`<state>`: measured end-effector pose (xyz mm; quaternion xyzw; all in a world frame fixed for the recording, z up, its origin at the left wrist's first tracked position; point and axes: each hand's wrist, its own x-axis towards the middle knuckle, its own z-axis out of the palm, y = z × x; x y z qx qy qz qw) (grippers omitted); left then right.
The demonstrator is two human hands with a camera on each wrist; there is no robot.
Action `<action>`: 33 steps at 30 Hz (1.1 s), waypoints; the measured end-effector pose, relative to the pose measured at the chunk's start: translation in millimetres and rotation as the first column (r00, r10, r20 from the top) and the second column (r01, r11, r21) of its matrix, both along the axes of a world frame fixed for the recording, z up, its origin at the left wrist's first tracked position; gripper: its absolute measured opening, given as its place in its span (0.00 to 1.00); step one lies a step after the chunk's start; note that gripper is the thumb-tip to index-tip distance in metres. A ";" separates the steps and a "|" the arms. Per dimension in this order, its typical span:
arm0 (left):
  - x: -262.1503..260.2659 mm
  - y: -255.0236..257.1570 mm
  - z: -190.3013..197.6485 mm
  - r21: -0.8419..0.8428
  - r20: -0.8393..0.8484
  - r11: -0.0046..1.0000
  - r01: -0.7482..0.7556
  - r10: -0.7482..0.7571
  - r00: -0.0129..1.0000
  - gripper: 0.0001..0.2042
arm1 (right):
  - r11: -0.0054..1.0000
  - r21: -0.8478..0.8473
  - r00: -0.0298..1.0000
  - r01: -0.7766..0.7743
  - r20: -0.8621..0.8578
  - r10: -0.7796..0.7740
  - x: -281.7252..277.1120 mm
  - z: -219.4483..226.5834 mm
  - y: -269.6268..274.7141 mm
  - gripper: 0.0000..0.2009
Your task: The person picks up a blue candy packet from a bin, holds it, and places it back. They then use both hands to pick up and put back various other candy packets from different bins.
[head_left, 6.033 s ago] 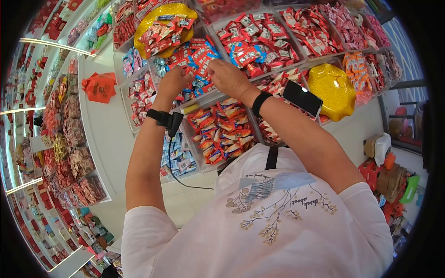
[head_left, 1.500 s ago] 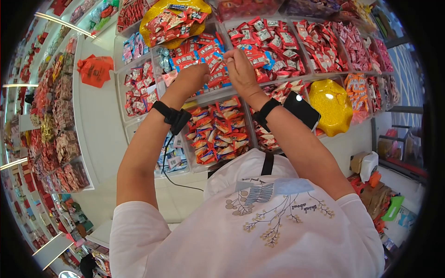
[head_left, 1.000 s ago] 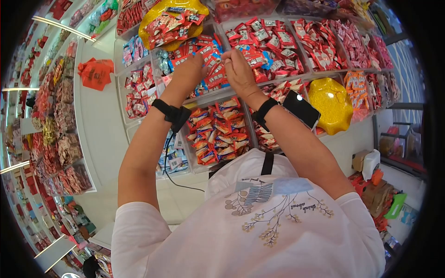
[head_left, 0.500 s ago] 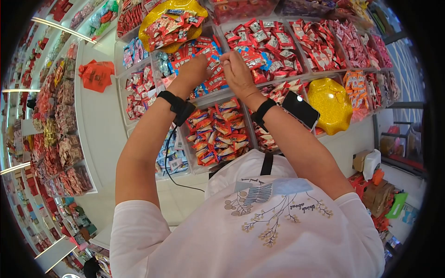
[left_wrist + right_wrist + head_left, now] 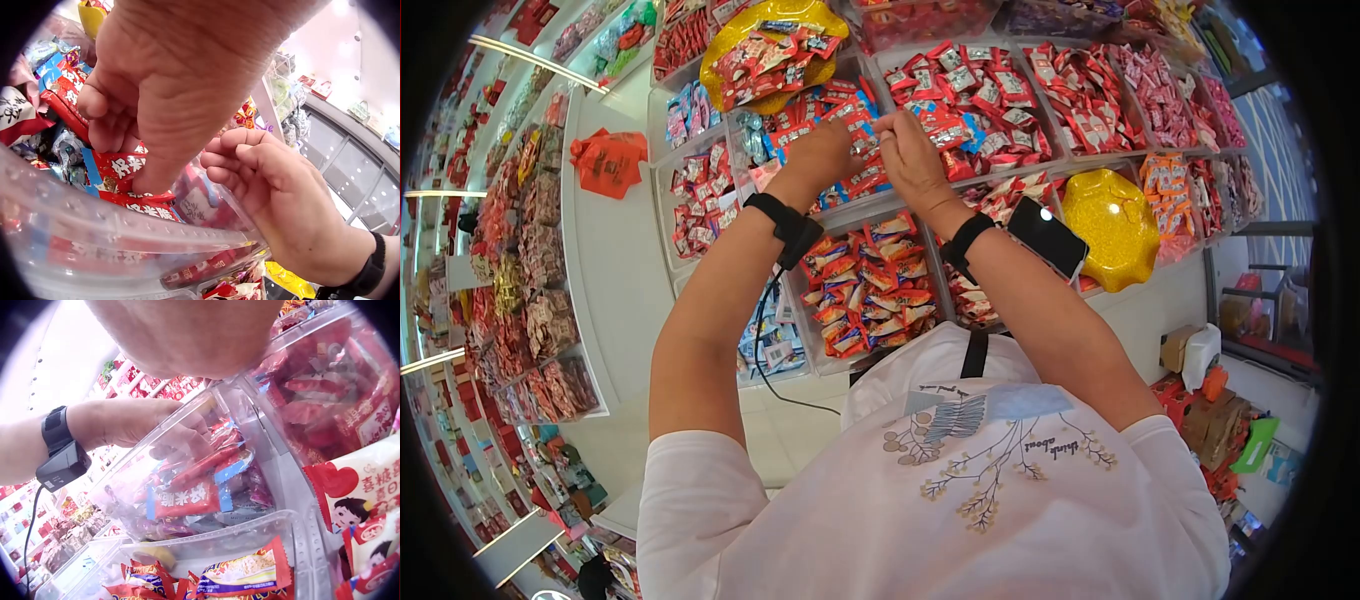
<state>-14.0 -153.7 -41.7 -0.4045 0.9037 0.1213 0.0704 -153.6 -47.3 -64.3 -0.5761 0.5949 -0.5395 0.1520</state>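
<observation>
My left hand (image 5: pixel 820 158) reaches into a clear bin of red snack packets with blue ends. In the left wrist view its curled fingers and thumb close round the edges of one red-and-blue snack packet (image 5: pixel 122 166). Other such packets (image 5: pixel 187 501) lie around and below the fingers. Close by on the right, my right hand (image 5: pixel 915 165) is held over the bin's front right corner. Its fingers (image 5: pixel 226 153) bend loosely toward the left hand, with nothing seen in them. More red-and-blue packets (image 5: pixel 945 128) lie on top of the neighbouring bin's sweets.
A gold dish (image 5: pixel 745 95) heaped with packets stands behind the left hand. Another gold dish (image 5: pixel 1110 230) and a phone (image 5: pixel 1048 236) rest on bins at right. Orange-red snacks (image 5: pixel 870 285) fill the bin nearest my body. A red bag (image 5: pixel 609 163) lies on the left counter.
Six seconds ago both hands worked fingers-down among the packets. Since then the right hand has turned sideways and lifted its fingers. Over the last second the left hand has shifted slightly right.
</observation>
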 end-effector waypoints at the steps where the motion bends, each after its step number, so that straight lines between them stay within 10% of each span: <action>1: -0.4 1.8 1.9 -0.009 0.003 1.000 -0.004 0.004 1.000 0.30 | 1.000 0.004 1.000 0.000 0.004 0.000 0.2 0.1 0.1 0.06; 13: 28.0 -11.4 21.6 0.335 -0.414 0.936 0.105 0.046 0.909 0.12 | 1.000 0.005 0.999 -0.001 0.036 0.001 0.3 -0.6 0.4 0.06; 33: 29.2 14.2 -13.7 0.245 -0.336 0.931 0.271 -0.180 0.924 0.10 | 1.000 -0.009 1.000 0.008 -0.010 -0.008 -0.9 -2.1 0.4 0.07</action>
